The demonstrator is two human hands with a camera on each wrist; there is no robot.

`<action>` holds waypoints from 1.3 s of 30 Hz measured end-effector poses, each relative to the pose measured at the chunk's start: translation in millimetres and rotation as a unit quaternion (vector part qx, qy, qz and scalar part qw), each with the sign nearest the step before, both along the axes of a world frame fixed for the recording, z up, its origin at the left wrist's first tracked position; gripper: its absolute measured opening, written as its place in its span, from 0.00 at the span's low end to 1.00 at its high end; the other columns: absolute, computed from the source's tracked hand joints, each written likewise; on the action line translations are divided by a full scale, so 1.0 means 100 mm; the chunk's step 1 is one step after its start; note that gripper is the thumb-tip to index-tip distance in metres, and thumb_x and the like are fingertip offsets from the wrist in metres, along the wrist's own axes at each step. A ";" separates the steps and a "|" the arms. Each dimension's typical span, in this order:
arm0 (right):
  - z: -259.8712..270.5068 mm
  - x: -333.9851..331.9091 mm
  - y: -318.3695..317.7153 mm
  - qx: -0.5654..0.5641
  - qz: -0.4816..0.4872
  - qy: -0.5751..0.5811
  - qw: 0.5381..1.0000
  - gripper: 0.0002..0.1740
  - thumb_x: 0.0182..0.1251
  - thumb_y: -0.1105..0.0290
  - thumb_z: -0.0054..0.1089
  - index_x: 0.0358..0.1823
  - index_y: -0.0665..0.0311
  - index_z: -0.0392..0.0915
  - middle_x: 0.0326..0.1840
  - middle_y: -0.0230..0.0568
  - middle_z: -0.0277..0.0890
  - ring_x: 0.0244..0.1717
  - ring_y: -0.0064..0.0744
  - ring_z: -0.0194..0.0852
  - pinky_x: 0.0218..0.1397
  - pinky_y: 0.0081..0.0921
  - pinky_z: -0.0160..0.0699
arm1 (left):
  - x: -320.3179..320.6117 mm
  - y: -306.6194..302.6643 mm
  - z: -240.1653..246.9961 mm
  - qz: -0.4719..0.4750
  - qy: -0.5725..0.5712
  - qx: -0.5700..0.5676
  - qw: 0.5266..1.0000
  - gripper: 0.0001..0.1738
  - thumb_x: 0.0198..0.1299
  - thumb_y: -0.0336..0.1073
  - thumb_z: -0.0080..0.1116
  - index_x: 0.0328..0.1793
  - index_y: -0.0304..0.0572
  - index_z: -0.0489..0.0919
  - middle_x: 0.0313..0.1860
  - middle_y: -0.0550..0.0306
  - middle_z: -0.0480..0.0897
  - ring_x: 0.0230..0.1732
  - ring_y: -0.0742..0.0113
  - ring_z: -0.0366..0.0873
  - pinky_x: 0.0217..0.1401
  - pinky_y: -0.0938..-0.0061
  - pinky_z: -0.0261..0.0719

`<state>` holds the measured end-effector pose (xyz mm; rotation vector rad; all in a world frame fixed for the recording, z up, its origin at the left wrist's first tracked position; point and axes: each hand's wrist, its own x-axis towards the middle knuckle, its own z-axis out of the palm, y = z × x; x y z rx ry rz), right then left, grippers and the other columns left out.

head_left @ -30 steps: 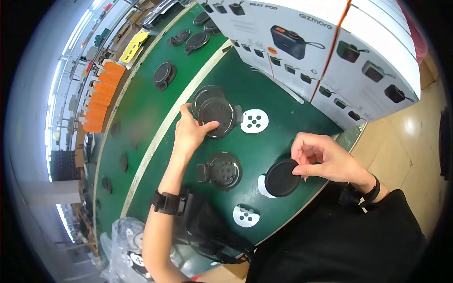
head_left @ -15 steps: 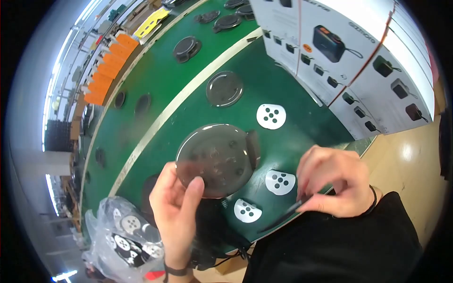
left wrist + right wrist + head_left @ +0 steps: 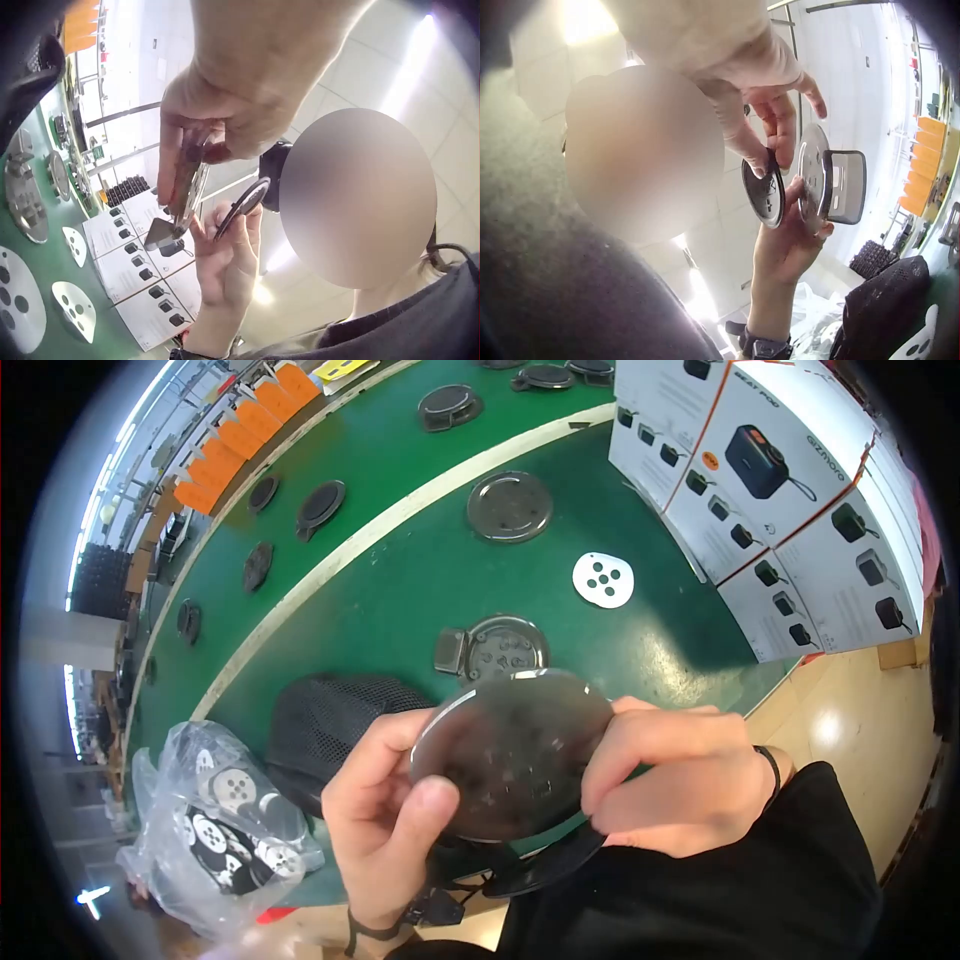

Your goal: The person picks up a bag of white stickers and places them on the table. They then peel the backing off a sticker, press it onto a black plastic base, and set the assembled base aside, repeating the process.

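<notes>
The left hand [image 3: 385, 820] pinches a smoky translucent round disc [image 3: 510, 760] by its left edge, thumb on its near face. In the right wrist view this disc [image 3: 810, 176] has a squarish tab [image 3: 847, 187] at its side. A thin black round pad [image 3: 545, 865] hangs below the disc, held by the right hand [image 3: 685, 775]. The right wrist view shows the pad [image 3: 763, 191] pinched between thumb and fingers, its face towards the disc, with a narrow gap. Behind the disc a similar tabbed part [image 3: 505, 645] lies on the table.
On the green table [image 3: 400, 590] lie another translucent disc [image 3: 510, 506] and a white sheet with holes [image 3: 603, 580]. Printed boxes [image 3: 770, 510] stand at the right. A black mesh bag [image 3: 330, 730] and a clear plastic bag [image 3: 230, 830] are at the left. Several black round parts lie farther back.
The left hand has lifted the tabbed disc from the table and brought it close to the body. The right hand has moved the black pad leftwards to beneath the disc. The head view has shifted.
</notes>
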<state>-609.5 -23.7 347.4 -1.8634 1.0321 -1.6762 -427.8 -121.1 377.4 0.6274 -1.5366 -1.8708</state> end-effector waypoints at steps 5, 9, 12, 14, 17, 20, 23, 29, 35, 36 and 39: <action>-0.02 0.00 0.03 0.006 -0.027 -0.054 0.998 0.09 0.38 0.83 0.63 0.25 0.70 0.74 0.27 0.44 0.70 0.25 0.36 0.69 0.30 0.30 0.72 | 0.09 0.08 -0.16 0.032 0.030 -0.028 0.999 0.28 0.50 0.15 0.52 0.60 0.20 0.62 0.52 0.37 0.75 0.50 0.60 0.76 0.54 0.72 0.73; 0.09 0.04 0.05 -0.054 -0.092 -0.003 0.994 0.10 0.38 0.84 0.60 0.25 0.67 0.73 0.27 0.44 0.71 0.23 0.34 0.69 0.39 0.37 0.76 | 0.18 0.15 -0.23 0.057 -0.019 -0.253 0.966 0.23 0.50 0.19 0.57 0.55 0.25 0.69 0.47 0.33 0.77 0.47 0.54 0.79 0.50 0.69 0.77; 0.20 0.12 0.15 -0.053 -0.153 0.038 0.986 0.14 0.43 0.84 0.57 0.31 0.58 0.70 0.30 0.42 0.70 0.24 0.30 0.66 0.45 0.49 0.75 | 0.11 0.35 -0.35 0.234 0.016 -0.314 0.920 0.24 0.50 0.22 0.55 0.55 0.24 0.63 0.43 0.37 0.77 0.39 0.55 0.79 0.45 0.64 0.80; 0.23 0.14 0.16 -0.078 -0.177 0.062 0.979 0.16 0.41 0.83 0.58 0.31 0.56 0.70 0.29 0.40 0.69 0.23 0.29 0.64 0.44 0.46 0.76 | 0.08 0.34 -0.37 0.187 0.059 -0.326 0.925 0.24 0.51 0.24 0.54 0.55 0.27 0.63 0.43 0.36 0.77 0.39 0.53 0.79 0.44 0.64 0.80; 0.15 0.06 0.08 -0.186 -0.140 0.081 0.969 0.14 0.36 0.86 0.54 0.28 0.63 0.71 0.30 0.45 0.68 0.23 0.33 0.66 0.41 0.50 0.77 | 0.06 0.31 -0.38 0.137 0.099 -0.327 0.930 0.23 0.53 0.26 0.54 0.55 0.31 0.62 0.42 0.33 0.77 0.39 0.50 0.79 0.42 0.63 0.81; 0.15 -0.10 0.04 -0.241 -0.058 0.139 0.959 0.14 0.35 0.89 0.49 0.28 0.69 0.70 0.34 0.51 0.67 0.26 0.40 0.68 0.42 0.57 0.76 | 0.05 0.25 -0.35 0.095 0.121 -0.324 0.933 0.22 0.55 0.28 0.53 0.55 0.35 0.62 0.41 0.31 0.77 0.39 0.47 0.79 0.40 0.62 0.81; 0.15 -0.09 0.03 -0.248 -0.053 0.149 0.956 0.15 0.36 0.89 0.50 0.30 0.69 0.70 0.35 0.51 0.67 0.26 0.41 0.68 0.41 0.56 0.76 | 0.05 0.20 -0.32 0.054 0.136 -0.318 0.937 0.21 0.57 0.31 0.53 0.55 0.40 0.62 0.40 0.29 0.77 0.38 0.43 0.80 0.39 0.60 0.81; 0.22 0.20 0.00 -0.211 -0.173 0.009 0.962 0.15 0.33 0.89 0.50 0.28 0.71 0.69 0.35 0.50 0.68 0.24 0.40 0.67 0.39 0.54 0.78 | 0.05 0.12 -0.25 -0.014 0.149 -0.294 0.944 0.19 0.60 0.35 0.52 0.55 0.48 0.61 0.39 0.25 0.76 0.38 0.37 0.80 0.35 0.58 0.82; 0.31 0.27 -0.01 -0.180 -0.218 0.015 0.959 0.13 0.29 0.90 0.49 0.23 0.73 0.68 0.32 0.50 0.68 0.22 0.37 0.66 0.38 0.52 0.79 | 0.06 0.06 -0.22 -0.048 0.129 -0.309 0.941 0.22 0.58 0.40 0.51 0.56 0.44 0.61 0.42 0.24 0.74 0.42 0.37 0.77 0.39 0.59 0.79; 0.32 0.24 -0.03 -0.191 -0.216 0.039 0.957 0.13 0.29 0.90 0.49 0.23 0.73 0.68 0.31 0.50 0.68 0.21 0.36 0.66 0.37 0.51 0.80 | 0.06 0.05 -0.21 -0.051 0.129 -0.303 0.943 0.24 0.56 0.42 0.51 0.56 0.41 0.61 0.44 0.25 0.73 0.44 0.38 0.76 0.42 0.59 0.76; 0.27 0.24 -0.05 -0.195 -0.229 0.035 0.953 0.12 0.29 0.87 0.52 0.22 0.72 0.69 0.27 0.48 0.68 0.21 0.36 0.67 0.34 0.44 0.81 | 0.08 0.06 -0.18 -0.067 0.114 -0.260 0.957 0.31 0.52 0.47 0.50 0.57 0.33 0.61 0.50 0.25 0.69 0.50 0.40 0.72 0.49 0.60 0.70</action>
